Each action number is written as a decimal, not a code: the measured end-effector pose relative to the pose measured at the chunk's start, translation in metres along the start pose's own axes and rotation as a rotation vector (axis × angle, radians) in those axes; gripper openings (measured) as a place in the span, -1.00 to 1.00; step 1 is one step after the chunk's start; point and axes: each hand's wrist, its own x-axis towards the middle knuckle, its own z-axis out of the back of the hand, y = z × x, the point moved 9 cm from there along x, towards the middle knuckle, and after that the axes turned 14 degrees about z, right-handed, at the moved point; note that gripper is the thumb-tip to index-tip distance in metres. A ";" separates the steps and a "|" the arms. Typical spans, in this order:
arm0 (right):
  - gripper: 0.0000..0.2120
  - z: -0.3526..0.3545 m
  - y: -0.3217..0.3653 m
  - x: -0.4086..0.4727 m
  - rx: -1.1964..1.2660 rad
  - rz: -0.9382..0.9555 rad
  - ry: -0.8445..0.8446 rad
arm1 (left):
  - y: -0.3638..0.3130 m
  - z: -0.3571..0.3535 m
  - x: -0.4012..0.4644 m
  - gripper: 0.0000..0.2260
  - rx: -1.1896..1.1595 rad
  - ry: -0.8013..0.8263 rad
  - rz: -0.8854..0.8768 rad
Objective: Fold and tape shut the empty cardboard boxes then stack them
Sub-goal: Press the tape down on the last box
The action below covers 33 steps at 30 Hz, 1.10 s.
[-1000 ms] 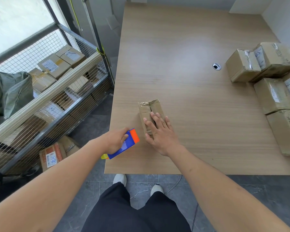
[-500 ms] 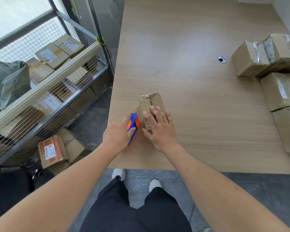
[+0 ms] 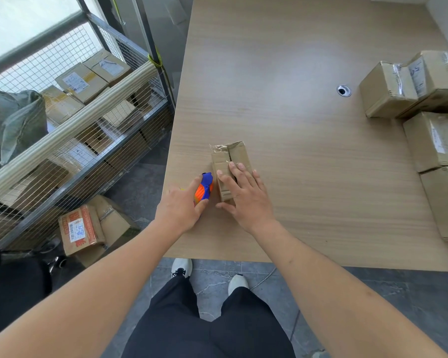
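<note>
Cardboard — a small box (image 3: 230,164) (clear tape crinkled over its far end) — is lying near the wooden table's (image 3: 295,73) front-left edge. Someone's right hand (image 3: 243,195) is pressing flat on it, fingers straight. Just beside it, their left hand (image 3: 180,210) is gripping a blue-and-orange tape dispenser (image 3: 204,187). Taped boxes (image 3: 424,120) are sitting well apart, right.
</note>
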 end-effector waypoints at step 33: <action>-0.70 0.044 -0.028 -0.070 0.089 0.110 -0.274 | -0.090 0.011 -0.072 -0.91 -0.262 -0.273 -0.756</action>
